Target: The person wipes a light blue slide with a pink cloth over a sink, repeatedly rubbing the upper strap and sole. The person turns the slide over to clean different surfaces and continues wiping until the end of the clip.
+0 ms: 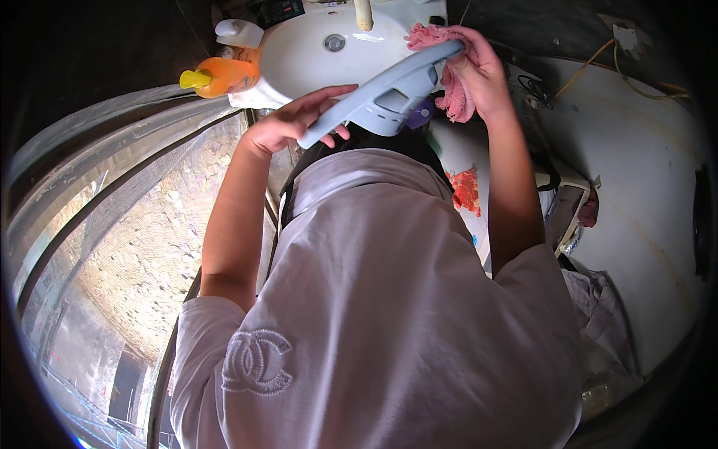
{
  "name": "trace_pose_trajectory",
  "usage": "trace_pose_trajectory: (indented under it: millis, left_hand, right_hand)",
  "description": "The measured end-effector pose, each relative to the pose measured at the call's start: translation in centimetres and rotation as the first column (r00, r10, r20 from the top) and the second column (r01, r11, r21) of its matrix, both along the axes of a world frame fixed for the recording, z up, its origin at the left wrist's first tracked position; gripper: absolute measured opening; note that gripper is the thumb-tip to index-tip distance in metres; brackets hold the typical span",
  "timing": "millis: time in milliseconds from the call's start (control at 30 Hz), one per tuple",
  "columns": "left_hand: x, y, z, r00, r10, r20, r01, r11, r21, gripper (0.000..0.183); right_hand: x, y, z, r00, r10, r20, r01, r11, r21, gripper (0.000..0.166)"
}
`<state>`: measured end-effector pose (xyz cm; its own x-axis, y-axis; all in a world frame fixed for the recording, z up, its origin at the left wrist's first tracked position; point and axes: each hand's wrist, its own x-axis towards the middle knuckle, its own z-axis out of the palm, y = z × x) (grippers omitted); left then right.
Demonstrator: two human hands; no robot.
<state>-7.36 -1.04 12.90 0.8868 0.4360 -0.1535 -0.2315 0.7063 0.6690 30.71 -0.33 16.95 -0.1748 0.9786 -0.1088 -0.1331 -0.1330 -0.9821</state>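
Note:
A light blue plastic slipper (387, 98) is held tilted between both hands, over the near rim of a white washbasin (303, 62). My left hand (297, 120) grips its lower left end, thumb on the near side and fingers spread behind. At the upper right end, my right hand (477, 73) holds the slipper together with a pink cloth (457, 98). Part of the cloth hangs below that hand, and part lies over the basin's right rim. The slipper's sole edge faces up and left, its strap with cut-out openings down and right.
An orange bottle with a yellow cap (224, 77) and a white bottle (240, 33) stand at the basin's left edge. The faucet (363, 14) is at the back. A mesh window (151, 236) is on the left. Cables (538, 92) lie at the right by a white surface.

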Motion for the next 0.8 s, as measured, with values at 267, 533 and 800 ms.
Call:
trace_pose_trajectory:
  millis: [267,533,800]
  left_hand:
    - [0.9,-1.9,1.3,0.805,0.181,-0.565,-0.017,0.959,0.284,0.088]
    - [3.7,-2.0,2.0,0.651,0.243,-0.719,-0.032,0.955,0.294,0.07]
    - [3.5,-1.6,2.8,0.539,0.292,-0.79,0.083,0.915,0.395,0.051]
  right_hand:
    - [-1.0,-0.9,5.4,0.915,-0.151,0.373,0.222,0.963,-0.154,0.057]
    - [-10.2,-4.9,2.7,0.33,-0.42,0.846,-0.301,0.802,0.516,0.064]
    - [-9.6,-4.2,3.7,0.195,-0.36,0.912,-0.411,0.815,0.41,0.05]
